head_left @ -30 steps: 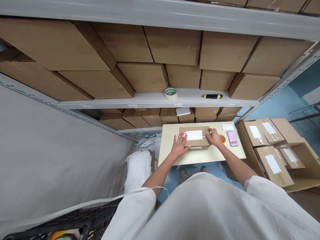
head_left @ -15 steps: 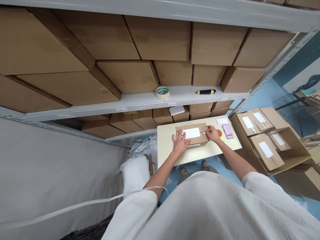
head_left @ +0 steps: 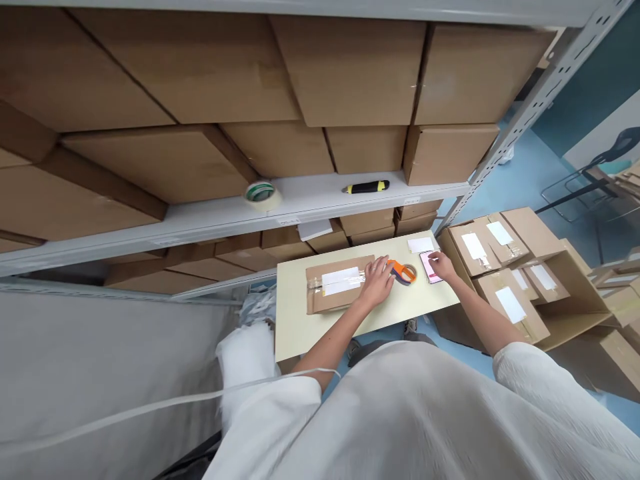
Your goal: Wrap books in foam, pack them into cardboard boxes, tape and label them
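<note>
Item: one work table scene, viewed from the head, looking down between steel shelving and cartons. A cream-topped table [head_left: 320,327] stood at lower centre, and on its left half lay a closed brown cardboard box [head_left: 313,297], flat, bearing a white label [head_left: 343,281] under clear tape. The left hand [head_left: 377,283] was at the table's centre, just right of the box and not touching it, fingers loosely spread and holding nothing, beside an orange-handled tape dispenser [head_left: 403,271]. The right hand [head_left: 443,267] lay further right, fingers drawn in narrow over the edge of a phone [head_left: 429,267] with a pink screen; contact was visible, though whether it gripped the phone could not be told. A white paper slip [head_left: 420,245] lay just above the phone, near the table's far edge. Across the upper frame, a white steel shelf [head_left: 200,230] carried a roll of masking tape [head_left: 261,195] and a yellow-and-black utility knife [head_left: 367,187] in front of stacked brown cartons [head_left: 350,73]. At right stood an open carton [head_left: 575,300] holding labelled, taped boxes [head_left: 505,307]. White packing film [head_left: 245,353] lay at the table's lower left.
</note>
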Action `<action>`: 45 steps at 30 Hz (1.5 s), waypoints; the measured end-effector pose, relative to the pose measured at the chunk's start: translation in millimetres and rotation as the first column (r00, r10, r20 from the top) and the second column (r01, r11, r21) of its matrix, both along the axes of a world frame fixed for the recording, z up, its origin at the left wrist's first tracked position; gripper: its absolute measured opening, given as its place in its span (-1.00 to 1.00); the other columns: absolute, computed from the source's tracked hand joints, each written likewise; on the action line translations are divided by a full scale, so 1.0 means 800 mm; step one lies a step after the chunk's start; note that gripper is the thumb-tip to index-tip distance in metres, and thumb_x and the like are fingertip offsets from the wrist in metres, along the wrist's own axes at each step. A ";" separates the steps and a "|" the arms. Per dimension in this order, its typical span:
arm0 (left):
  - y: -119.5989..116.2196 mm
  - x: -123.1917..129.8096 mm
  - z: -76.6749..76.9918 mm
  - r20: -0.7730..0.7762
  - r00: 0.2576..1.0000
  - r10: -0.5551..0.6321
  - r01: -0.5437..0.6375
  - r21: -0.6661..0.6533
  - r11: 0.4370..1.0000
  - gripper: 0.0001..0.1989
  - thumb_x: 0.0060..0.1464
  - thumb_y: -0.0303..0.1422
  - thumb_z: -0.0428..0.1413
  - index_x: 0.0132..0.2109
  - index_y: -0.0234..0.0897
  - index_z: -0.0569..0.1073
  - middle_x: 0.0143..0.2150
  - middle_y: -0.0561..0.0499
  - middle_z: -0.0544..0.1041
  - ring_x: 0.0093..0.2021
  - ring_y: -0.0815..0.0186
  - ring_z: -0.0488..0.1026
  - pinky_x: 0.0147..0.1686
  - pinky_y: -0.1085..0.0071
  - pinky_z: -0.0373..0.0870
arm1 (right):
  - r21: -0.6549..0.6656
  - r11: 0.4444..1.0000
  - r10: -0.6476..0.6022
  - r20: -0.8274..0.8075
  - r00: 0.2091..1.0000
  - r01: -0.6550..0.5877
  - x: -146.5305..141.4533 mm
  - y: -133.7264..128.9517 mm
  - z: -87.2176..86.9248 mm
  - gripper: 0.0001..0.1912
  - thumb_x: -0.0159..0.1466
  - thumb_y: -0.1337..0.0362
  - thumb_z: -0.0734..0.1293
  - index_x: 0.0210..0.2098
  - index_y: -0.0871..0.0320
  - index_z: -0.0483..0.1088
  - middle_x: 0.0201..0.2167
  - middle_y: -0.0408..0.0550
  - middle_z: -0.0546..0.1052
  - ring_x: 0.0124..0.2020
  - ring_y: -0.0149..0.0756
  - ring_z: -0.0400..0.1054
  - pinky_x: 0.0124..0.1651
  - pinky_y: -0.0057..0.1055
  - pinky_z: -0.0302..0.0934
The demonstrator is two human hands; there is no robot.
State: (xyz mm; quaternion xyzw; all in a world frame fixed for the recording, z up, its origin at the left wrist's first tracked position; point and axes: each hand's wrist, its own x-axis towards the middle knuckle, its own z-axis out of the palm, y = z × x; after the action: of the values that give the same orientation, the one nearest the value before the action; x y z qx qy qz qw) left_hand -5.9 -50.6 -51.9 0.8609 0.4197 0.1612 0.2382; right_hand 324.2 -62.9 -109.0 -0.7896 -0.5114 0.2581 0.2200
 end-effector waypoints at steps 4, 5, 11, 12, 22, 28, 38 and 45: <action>0.012 0.080 -0.011 -0.020 1.000 0.023 -0.024 -0.079 0.997 -0.54 0.44 -0.34 0.00 0.39 -0.14 0.46 0.58 -0.21 0.29 0.60 -0.05 0.15 0.54 -0.19 0.01 | -0.059 0.996 0.075 0.067 0.995 -0.071 0.074 0.021 -0.023 -0.73 0.34 0.27 0.36 -0.01 0.19 0.57 0.09 0.21 0.59 -0.04 -0.08 0.54 0.09 -0.23 0.41; 0.014 0.096 -0.016 -0.024 0.999 0.034 -0.037 -0.096 0.995 -0.53 0.42 -0.36 0.01 0.39 -0.15 0.46 0.58 -0.22 0.30 0.60 -0.05 0.15 0.54 -0.19 0.01 | -0.065 0.993 0.106 0.087 0.991 -0.101 0.088 0.028 -0.030 -0.72 0.35 0.25 0.37 0.00 0.21 0.56 0.10 0.24 0.57 0.01 -0.05 0.52 0.12 -0.21 0.40; 0.025 0.160 -0.048 -0.062 0.992 0.105 -0.115 -0.190 0.975 -0.52 0.40 -0.39 0.03 0.38 -0.13 0.47 0.56 -0.20 0.32 0.58 -0.04 0.17 0.51 -0.16 0.08 | -0.139 0.971 0.217 0.151 0.964 -0.197 0.117 0.072 -0.078 -0.65 0.32 0.28 0.39 0.08 0.21 0.48 0.25 0.31 0.41 0.26 0.14 0.35 0.29 -0.08 0.30; 0.027 0.166 -0.053 -0.072 0.991 0.116 -0.128 -0.202 0.971 -0.53 0.40 -0.38 0.02 0.38 -0.12 0.47 0.56 -0.19 0.32 0.58 -0.04 0.17 0.51 -0.16 0.09 | -0.156 0.966 0.231 0.147 0.962 -0.208 0.116 0.077 -0.085 -0.63 0.32 0.28 0.40 0.10 0.20 0.46 0.27 0.32 0.38 0.28 0.16 0.32 0.30 -0.06 0.29; 0.035 0.188 -0.083 -0.150 0.978 0.147 -0.185 -0.280 0.942 -0.53 0.42 -0.37 -0.02 0.39 -0.16 0.46 0.58 -0.21 0.28 0.59 -0.03 0.15 0.53 -0.15 0.08 | -0.212 0.952 0.261 0.179 0.949 -0.222 0.103 0.098 -0.125 -0.57 0.34 0.12 0.43 0.10 0.13 0.31 0.42 0.34 0.21 0.35 0.25 0.18 0.36 0.11 0.16; 0.042 0.195 -0.087 -0.165 0.974 0.157 -0.203 -0.315 0.927 -0.53 0.40 -0.39 0.00 0.37 -0.14 0.47 0.58 -0.19 0.29 0.57 -0.04 0.20 0.50 -0.15 0.15 | -0.204 0.963 0.208 0.134 0.969 -0.178 0.109 0.113 -0.112 -0.67 0.48 0.19 0.25 0.18 0.17 0.26 0.22 0.31 0.41 0.19 0.13 0.34 0.24 0.00 0.28; 0.060 0.210 -0.093 -0.109 0.974 0.199 -0.226 -0.367 0.902 -0.53 0.38 -0.38 0.07 0.37 -0.18 0.49 0.57 -0.20 0.30 0.56 -0.08 0.22 0.48 -0.17 0.21 | -0.162 0.978 0.136 0.028 0.990 -0.130 0.120 0.133 -0.099 -0.56 0.39 0.37 0.23 0.24 0.12 0.30 0.02 0.24 0.56 -0.01 0.11 0.49 0.08 -0.04 0.38; 0.101 0.256 -0.105 0.179 0.876 0.448 -0.272 -0.583 0.765 -0.57 0.35 -0.45 0.13 0.30 -0.18 0.53 0.29 -0.16 0.60 0.26 0.10 0.57 0.29 0.11 0.50 | -0.008 0.997 0.080 -0.201 0.976 -0.083 0.118 0.140 -0.074 -0.60 0.29 0.24 0.30 0.12 0.07 0.33 -0.21 0.04 0.63 -0.15 0.00 0.54 -0.02 -0.13 0.42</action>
State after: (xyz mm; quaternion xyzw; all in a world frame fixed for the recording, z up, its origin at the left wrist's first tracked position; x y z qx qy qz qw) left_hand 198.5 30.0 -135.6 0.6237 0.5645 0.2116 0.4975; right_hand 418.5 48.8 -168.2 -0.7398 -0.5163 0.3494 0.2530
